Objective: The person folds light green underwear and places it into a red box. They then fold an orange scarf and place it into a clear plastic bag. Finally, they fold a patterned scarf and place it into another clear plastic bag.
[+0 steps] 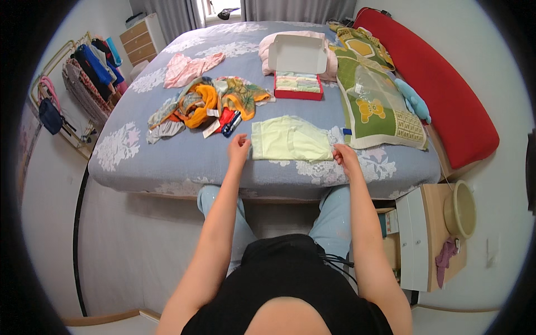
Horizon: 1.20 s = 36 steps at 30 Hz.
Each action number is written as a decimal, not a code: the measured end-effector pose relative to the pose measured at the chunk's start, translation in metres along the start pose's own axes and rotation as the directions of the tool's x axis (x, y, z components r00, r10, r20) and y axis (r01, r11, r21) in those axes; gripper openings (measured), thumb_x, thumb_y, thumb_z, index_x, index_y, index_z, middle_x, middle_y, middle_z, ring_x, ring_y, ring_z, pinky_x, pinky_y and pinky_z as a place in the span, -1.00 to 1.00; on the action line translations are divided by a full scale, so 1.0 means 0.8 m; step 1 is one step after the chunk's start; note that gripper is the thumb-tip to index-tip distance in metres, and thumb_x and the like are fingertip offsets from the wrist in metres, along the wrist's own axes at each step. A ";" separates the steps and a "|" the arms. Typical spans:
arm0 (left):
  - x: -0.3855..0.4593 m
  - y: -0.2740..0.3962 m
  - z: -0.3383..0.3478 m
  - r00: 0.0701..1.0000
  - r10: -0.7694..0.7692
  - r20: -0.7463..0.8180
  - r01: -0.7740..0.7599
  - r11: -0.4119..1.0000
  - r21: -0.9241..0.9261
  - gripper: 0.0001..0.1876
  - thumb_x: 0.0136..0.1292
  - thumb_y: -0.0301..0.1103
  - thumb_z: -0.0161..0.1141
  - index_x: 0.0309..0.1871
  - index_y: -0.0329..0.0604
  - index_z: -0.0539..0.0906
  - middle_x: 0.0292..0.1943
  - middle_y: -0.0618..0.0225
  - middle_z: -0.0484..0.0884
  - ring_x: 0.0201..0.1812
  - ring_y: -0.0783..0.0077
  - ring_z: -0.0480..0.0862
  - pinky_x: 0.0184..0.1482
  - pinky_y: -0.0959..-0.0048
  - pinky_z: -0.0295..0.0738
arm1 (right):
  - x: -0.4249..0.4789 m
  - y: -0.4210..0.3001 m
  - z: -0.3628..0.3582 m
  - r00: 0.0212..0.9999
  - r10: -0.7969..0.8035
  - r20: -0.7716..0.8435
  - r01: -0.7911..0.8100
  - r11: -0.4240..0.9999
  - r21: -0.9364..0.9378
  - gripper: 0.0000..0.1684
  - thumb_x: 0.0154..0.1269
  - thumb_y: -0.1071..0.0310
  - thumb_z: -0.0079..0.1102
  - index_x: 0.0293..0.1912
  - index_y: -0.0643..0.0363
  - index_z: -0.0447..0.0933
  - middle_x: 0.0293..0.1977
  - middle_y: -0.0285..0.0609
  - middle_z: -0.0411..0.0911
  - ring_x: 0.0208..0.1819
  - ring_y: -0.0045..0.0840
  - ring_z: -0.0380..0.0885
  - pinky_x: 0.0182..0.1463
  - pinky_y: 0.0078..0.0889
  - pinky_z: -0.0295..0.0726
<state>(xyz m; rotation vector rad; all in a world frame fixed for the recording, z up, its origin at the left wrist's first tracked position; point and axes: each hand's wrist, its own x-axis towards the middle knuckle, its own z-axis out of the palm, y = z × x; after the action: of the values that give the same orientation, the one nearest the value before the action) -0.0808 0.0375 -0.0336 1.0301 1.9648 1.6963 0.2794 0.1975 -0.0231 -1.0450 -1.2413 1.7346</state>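
Observation:
A pale yellow-green folded garment (289,140) lies flat on the bed in front of me; its thin fabric shows some creases. Just off its left edge is my left hand (238,150), fingers loosely curled and nothing visible in them. My right hand (346,159) is at the garment's lower right corner, fingertips against or very near the edge; whether they pinch the fabric is unclear. Beyond the garment stands a red box (298,95) with its white lid (297,54) raised. Rolled or folded pastel cloths (297,82) fill the box in rows.
A patterned orange and green scarf heap (205,100) and a pink garment (190,69) lie left on the bed (167,167). At right are a green bear-print pillow cover (372,109), a blue plush toy (412,100) and a red headboard (435,83). A nightstand (435,251) holds a basin (459,209).

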 end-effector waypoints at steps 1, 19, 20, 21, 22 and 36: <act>0.003 0.004 -0.002 0.991 0.136 -0.022 -0.130 0.977 0.171 -0.72 0.14 -0.34 0.29 -0.07 -0.20 0.65 -0.28 0.30 0.72 -0.41 0.41 0.65 -0.34 0.46 0.52 | 0.001 0.000 -0.005 1.000 0.003 -0.031 -0.001 0.998 0.056 -0.80 0.28 0.29 0.20 -0.16 0.18 0.58 -0.51 -0.38 0.50 -0.59 -0.77 0.35 -0.55 -0.73 0.28; 0.052 0.010 0.024 0.906 0.364 0.214 -0.415 0.859 0.298 -0.77 -0.12 -0.21 0.49 -0.48 -0.08 0.68 -0.22 0.45 0.58 -0.07 0.26 0.46 -0.01 0.35 0.41 | 0.120 -0.052 0.159 0.734 -0.238 0.636 0.678 0.202 -0.707 -0.82 -0.08 0.30 0.30 -0.36 0.02 0.63 -0.03 -0.16 0.40 0.08 -0.18 0.27 0.26 -0.20 0.31; 0.052 0.008 0.024 0.911 0.353 0.212 -0.403 0.868 0.289 -0.77 -0.12 -0.21 0.49 -0.48 -0.09 0.68 -0.22 0.46 0.58 -0.06 0.27 0.46 -0.01 0.36 0.41 | 0.122 -0.052 0.160 0.734 -0.218 0.643 0.679 0.225 -0.698 -0.81 -0.09 0.30 0.30 -0.36 0.03 0.63 -0.04 -0.16 0.40 0.08 -0.18 0.27 0.27 -0.20 0.30; 0.053 0.008 0.024 0.914 0.346 0.210 -0.395 0.875 0.280 -0.77 -0.13 -0.22 0.49 -0.49 -0.10 0.67 -0.21 0.47 0.59 -0.05 0.27 0.46 0.00 0.36 0.41 | 0.125 -0.054 0.162 0.732 -0.203 0.650 0.681 0.247 -0.690 -0.81 -0.10 0.30 0.29 -0.36 0.03 0.63 -0.04 -0.16 0.40 0.09 -0.18 0.27 0.27 -0.20 0.30; 0.057 0.007 0.024 0.914 0.355 0.196 -0.398 0.877 0.270 -0.78 -0.12 -0.24 0.49 -0.49 -0.11 0.67 -0.20 0.45 0.59 -0.05 0.28 0.47 0.00 0.37 0.40 | 0.129 -0.054 0.163 0.738 -0.219 0.638 0.674 0.267 -0.688 -0.82 -0.10 0.30 0.30 -0.38 0.04 0.63 -0.05 -0.16 0.40 0.09 -0.18 0.27 0.27 -0.21 0.30; 0.083 0.012 0.025 0.897 0.281 0.341 -0.372 0.896 0.242 -0.25 -0.12 -0.08 0.48 0.22 -0.08 0.52 0.08 0.23 0.58 0.10 0.17 0.48 0.17 0.29 0.36 | 0.167 -0.066 0.208 0.637 0.048 0.770 0.736 0.262 -0.625 -0.04 -0.14 0.29 0.35 0.34 0.02 0.24 0.23 -0.01 0.29 0.28 -0.19 0.26 0.31 -0.17 0.29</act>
<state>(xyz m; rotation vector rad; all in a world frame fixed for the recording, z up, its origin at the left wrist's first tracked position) -0.1090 0.0990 -0.0158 1.7102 1.9634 1.3038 0.0811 0.2729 0.0354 -0.4440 -2.9338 0.8173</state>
